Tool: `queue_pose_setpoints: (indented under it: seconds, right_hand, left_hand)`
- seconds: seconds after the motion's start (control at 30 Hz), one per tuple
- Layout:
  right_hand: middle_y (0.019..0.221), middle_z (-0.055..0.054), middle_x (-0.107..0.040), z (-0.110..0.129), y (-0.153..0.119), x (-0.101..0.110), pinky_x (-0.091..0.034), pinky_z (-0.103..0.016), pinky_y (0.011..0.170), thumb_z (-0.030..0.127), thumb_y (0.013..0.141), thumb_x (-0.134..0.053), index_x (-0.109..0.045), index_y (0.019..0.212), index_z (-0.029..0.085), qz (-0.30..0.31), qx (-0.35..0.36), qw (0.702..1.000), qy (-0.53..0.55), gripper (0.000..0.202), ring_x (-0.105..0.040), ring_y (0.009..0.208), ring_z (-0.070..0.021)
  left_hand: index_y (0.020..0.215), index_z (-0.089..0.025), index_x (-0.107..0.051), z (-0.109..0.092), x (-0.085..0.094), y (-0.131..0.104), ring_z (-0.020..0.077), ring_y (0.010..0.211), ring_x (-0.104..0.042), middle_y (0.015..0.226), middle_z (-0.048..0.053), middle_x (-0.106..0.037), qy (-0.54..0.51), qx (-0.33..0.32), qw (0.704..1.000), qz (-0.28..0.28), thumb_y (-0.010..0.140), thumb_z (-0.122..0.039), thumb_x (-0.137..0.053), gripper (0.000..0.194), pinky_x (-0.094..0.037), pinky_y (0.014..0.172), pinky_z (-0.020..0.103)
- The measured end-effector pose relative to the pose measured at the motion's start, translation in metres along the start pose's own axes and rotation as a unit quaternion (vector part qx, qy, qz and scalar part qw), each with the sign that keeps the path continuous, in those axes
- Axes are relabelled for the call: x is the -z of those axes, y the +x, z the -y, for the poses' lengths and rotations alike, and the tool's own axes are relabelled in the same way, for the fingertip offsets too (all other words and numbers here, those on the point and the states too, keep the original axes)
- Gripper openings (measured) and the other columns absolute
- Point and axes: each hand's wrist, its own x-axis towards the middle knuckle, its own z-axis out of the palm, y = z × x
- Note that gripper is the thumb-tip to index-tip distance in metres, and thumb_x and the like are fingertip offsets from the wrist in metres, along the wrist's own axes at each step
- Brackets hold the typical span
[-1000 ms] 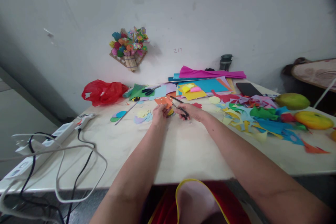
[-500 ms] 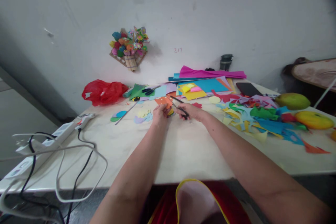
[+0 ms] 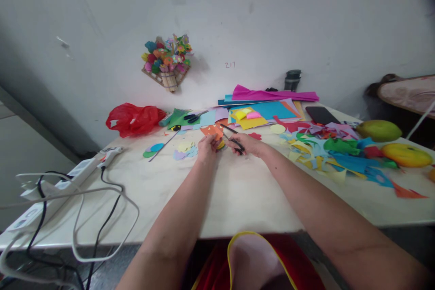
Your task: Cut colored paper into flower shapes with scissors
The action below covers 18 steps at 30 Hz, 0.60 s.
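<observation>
My left hand (image 3: 208,146) is closed on a piece of orange paper (image 3: 211,132), which sticks up past the fingertips. Close beside it, my right hand (image 3: 247,143) grips black-handled scissors (image 3: 239,147). Their blades point left toward the orange paper; whether they touch its edge I cannot tell. A bit of yellow paper (image 3: 220,145) shows between the two hands. Just left of my left hand lie pale yellow, blue and lilac paper cut-outs (image 3: 185,150). A dark pen-like stick (image 3: 229,128) lies behind my right hand.
Colourful paper scraps (image 3: 335,149) and two mangoes (image 3: 379,131) lie on the right. Paper sheets (image 3: 272,111) and a phone (image 3: 324,115) sit at the back. On the left are a red plastic bag (image 3: 134,119), second scissors (image 3: 194,118), and a power strip (image 3: 54,195) with loose cables.
</observation>
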Motion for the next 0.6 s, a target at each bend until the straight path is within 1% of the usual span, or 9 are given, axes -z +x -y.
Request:
queue_pose_setpoints:
  seconds: [0.33,0.6]
  right_hand:
    - [0.053,0.005,-0.059,-0.0015,0.0013,-0.0006,-0.028,-0.016,0.03,0.04,0.081,-0.075,-0.054,0.074,0.018,0.006,-0.006,1.0,0.007,0.031,-0.051,0.04,-0.0066]
    - [0.054,0.005,-0.06,-0.0057,0.0044,0.0003,-0.028,-0.015,0.029,0.042,0.08,-0.077,-0.054,0.076,0.018,0.013,-0.002,1.0,0.0,0.033,-0.053,0.04,-0.0067]
  left_hand:
    - [0.063,-0.017,-0.057,-0.0023,-0.0038,-0.0037,0.0141,0.063,-0.065,0.063,0.003,-0.064,-0.006,0.004,1.0,-0.014,0.064,-0.005,-0.067,0.015,-0.055,0.07,0.027]
    - [0.062,-0.017,-0.056,-0.0038,-0.0068,-0.0071,0.0137,0.064,-0.066,0.062,0.002,-0.064,-0.021,0.001,0.999,-0.024,0.062,-0.003,-0.067,0.019,-0.057,0.073,0.028]
